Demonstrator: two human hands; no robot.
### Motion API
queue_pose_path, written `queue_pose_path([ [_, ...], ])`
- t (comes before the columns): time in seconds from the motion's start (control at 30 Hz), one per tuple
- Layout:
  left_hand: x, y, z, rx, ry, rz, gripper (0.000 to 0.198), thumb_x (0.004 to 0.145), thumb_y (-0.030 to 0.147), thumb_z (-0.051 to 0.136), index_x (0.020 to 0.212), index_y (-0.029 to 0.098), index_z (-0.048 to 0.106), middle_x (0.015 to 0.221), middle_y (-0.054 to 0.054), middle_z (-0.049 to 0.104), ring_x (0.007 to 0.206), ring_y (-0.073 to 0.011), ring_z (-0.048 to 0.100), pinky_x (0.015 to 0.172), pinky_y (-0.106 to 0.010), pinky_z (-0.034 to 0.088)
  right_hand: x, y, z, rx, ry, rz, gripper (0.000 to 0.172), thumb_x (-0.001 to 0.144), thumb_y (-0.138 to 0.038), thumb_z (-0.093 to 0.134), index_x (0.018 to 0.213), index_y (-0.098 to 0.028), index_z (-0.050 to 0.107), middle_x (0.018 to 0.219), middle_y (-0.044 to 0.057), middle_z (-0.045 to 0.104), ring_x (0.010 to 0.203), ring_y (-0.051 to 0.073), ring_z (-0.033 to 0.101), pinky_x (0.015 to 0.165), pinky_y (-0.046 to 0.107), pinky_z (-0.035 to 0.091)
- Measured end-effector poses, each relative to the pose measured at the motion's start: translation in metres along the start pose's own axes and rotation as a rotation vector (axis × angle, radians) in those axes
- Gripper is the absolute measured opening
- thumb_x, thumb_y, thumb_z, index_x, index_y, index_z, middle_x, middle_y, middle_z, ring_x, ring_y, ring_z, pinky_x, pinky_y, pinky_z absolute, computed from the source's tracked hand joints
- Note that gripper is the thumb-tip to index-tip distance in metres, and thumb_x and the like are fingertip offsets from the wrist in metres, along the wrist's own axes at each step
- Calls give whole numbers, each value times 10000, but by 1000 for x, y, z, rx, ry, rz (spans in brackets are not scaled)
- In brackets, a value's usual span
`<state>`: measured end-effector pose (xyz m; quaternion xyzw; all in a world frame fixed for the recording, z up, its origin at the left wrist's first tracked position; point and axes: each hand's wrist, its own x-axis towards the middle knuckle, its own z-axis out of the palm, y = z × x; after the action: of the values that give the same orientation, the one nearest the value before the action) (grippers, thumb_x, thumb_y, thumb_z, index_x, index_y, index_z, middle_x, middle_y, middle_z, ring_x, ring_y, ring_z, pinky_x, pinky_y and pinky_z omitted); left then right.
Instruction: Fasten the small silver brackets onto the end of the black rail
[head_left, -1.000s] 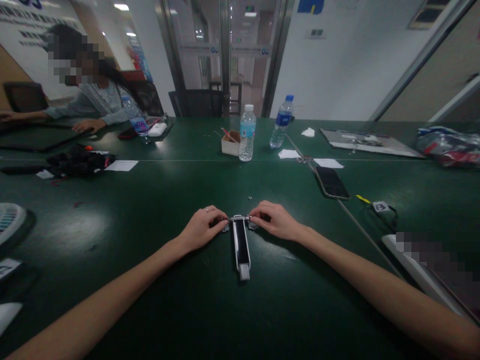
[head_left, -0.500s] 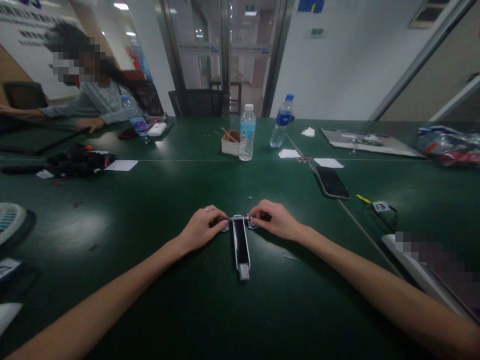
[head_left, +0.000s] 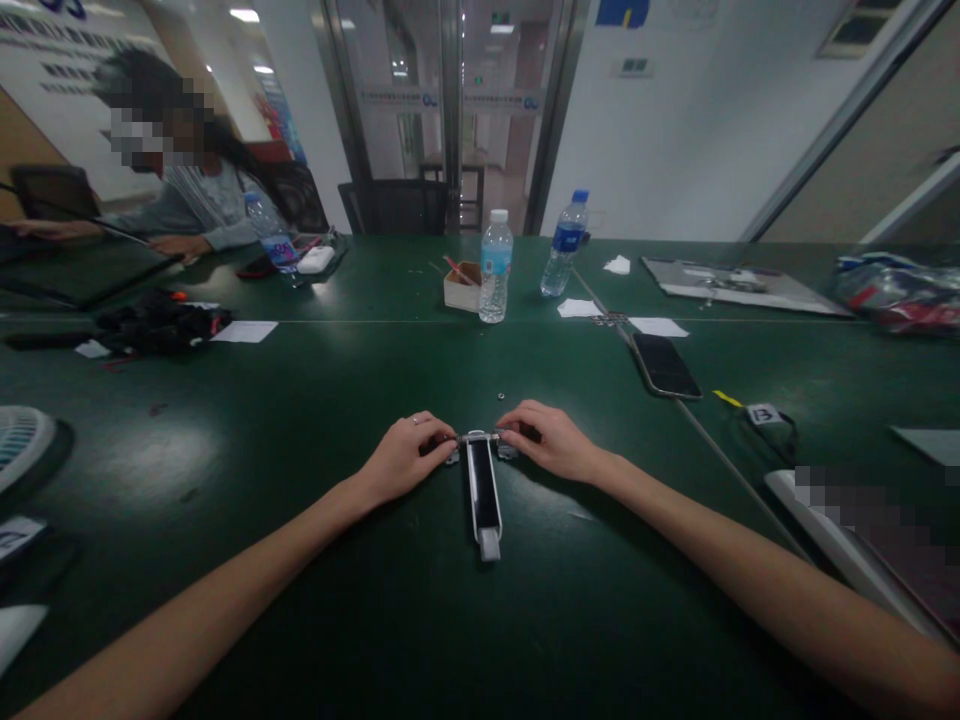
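Observation:
A long, narrow device with a white frame and a dark strip [head_left: 484, 485] lies lengthwise on the green table, a pale tab [head_left: 489, 545] at its near end. Across its far end runs a thin metal rod [head_left: 478, 436]. My left hand [head_left: 409, 455] is closed, thumb and fingertips pinching the rod's left end. At the right end my right hand [head_left: 547, 440] also pinches, its fingertips partly hiding what they grip. Small metal pieces [head_left: 508, 452] show beneath the fingers on either side. Just beyond the device lies a tiny nut-like ring [head_left: 501, 397].
Farther back stand a bottle with a white cap [head_left: 495, 268], a blue-capped bottle [head_left: 564, 245] and a small box [head_left: 460, 290]. Rightward lie a phone [head_left: 665, 365] and a tape measure [head_left: 763, 414]. A person [head_left: 195, 200] sits at the far left behind black gear [head_left: 157, 322].
My right fingertips have shifted slightly at the rod's end; my left hand holds its place. A pale flat thing has appeared at the right edge. The other person's hand moved a little.

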<state>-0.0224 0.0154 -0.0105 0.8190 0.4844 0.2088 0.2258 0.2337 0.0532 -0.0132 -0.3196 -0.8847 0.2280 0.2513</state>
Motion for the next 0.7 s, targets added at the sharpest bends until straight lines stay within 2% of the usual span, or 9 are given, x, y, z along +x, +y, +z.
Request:
queue_pose_path([
  [0.1,0,0,0,7,3,3,192,901,286,522,977,168,653,913,-45,593,756,-175,542,680,-307,450,0,0,0,3,27,6,161,906,-271,521,878,-146,619,767,22,554,678,122,503,622,253,410],
  [0.27,0,-1,1,18,5,10,187,905,285,519,981,174,649,914,-40,594,766,-175,543,709,-320,448,0,-1,0,-22,-12,-28,261,952,-278,419,893,-141,633,831,52,578,747,138,523,681,277,415],
  [0.43,0,0,1,22,16,19,181,900,283,523,954,169,653,884,-38,595,737,-170,540,682,-309,445,-1,-1,-1,-20,29,-17,221,936,-285,442,917,-144,613,807,38,561,724,137,507,676,283,418],
  [0.57,0,0,1,15,26,29,183,899,288,522,948,172,655,884,-38,601,731,-169,540,669,-302,445,-1,-1,-1,-23,-17,-27,256,945,-289,422,896,-145,627,849,58,572,778,151,523,704,298,429],
  [0.7,1,1,1,21,19,18,181,898,286,520,948,174,653,881,-37,600,738,-171,538,679,-306,444,-2,0,0,-26,26,-32,250,940,-246,399,921,-144,626,840,56,576,764,150,526,706,305,432],
])
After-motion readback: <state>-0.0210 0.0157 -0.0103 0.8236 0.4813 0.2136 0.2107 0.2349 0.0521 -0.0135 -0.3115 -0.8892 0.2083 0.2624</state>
